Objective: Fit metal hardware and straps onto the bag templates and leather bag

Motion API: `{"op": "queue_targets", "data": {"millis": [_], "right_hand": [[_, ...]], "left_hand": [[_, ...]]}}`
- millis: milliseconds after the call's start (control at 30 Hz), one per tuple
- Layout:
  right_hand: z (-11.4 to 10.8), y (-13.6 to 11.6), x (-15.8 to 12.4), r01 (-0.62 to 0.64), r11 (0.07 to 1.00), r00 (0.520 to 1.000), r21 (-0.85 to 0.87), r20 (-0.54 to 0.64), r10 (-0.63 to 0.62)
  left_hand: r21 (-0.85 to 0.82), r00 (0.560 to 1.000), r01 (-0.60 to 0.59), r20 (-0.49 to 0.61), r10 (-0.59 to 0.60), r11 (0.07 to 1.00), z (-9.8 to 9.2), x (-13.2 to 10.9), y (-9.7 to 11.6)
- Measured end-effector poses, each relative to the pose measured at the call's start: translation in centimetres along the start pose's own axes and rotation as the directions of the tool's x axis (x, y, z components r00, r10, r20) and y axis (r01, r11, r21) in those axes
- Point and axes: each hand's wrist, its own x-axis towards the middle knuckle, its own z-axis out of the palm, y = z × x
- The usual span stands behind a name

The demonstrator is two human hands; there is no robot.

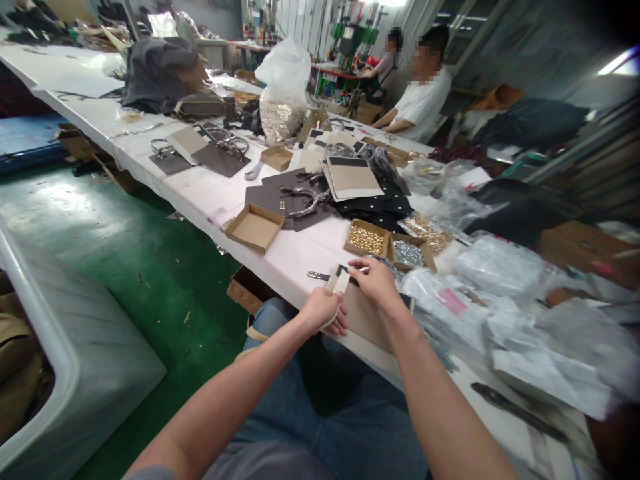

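Observation:
A flat beige panel [367, 319] with a dark strip along its far edge lies at the front edge of the table. My left hand [323, 311] is closed on its left end, thumb on top and fingers underneath. Over the far edge, my right hand [376, 281] has its fingertips pinched together by the dark strip. What is between those fingertips is too small to make out. A narrow dark strap with a metal buckle [317, 275] sticks out past the panel's left corner, just beyond my left hand.
Beyond my hands stand a small box of gold metal pieces [367, 239], one of silver pieces [407, 253] and a shallow cardboard tray [255, 228]. Dark panels with wrapped handles [300, 203] lie farther back. Plastic-wrapped bundles [465, 300] crowd the right. A co-worker [425, 100] sits across the table.

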Motion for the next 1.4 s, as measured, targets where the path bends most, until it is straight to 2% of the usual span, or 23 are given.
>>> {"op": "queue_targets", "data": {"millis": [133,333,500,700,900,1033,1200,1400], "right_hand": [[-0.4,0.4,0.1,0.023,1.0,0.999,0.01,0.045,-0.023],[-0.1,0.8,0.6,-0.017,1.0,0.993,0.005,0.121,0.016],[-0.4,0.2,0.6,0.044,0.998,0.987,-0.051,0.154,-0.035],[-1.5,0.9,0.8,0.145,0.982,0.953,-0.123,0.283,-0.105],[-2.1,0.7,1.2,0.194,0.978,0.944,-0.082,0.286,-0.164],[-2.1,-0.1,1.2,0.175,0.981,0.932,-0.088,0.335,-0.136],[-1.9,-0.5,1.4,0.186,0.969,0.927,-0.161,0.356,-0.119],[-1.7,0.4,1.0,0.239,0.965,0.924,-0.11,0.33,-0.192]], "left_hand": [[-0.016,1.0,-0.002,0.011,0.002,1.0,-0.1,0.1,-0.2],[0.011,1.0,-0.02,0.004,0.02,1.0,-0.1,-0.1,-0.1],[0.049,1.0,-0.007,-0.02,0.008,0.999,0.0,-0.7,0.1],[0.045,0.999,-0.019,-0.036,0.021,0.999,0.3,-1.2,0.2],[0.01,0.998,-0.051,-0.038,0.051,0.999,0.6,-1.2,0.0],[-0.011,0.999,-0.047,-0.027,0.046,0.999,0.6,-1.2,-0.3],[-0.006,0.988,-0.147,-0.055,0.147,0.989,0.3,-1.2,-0.5],[0.074,0.948,-0.262,-0.165,0.271,0.962,1.2,-1.3,-0.5]]}}
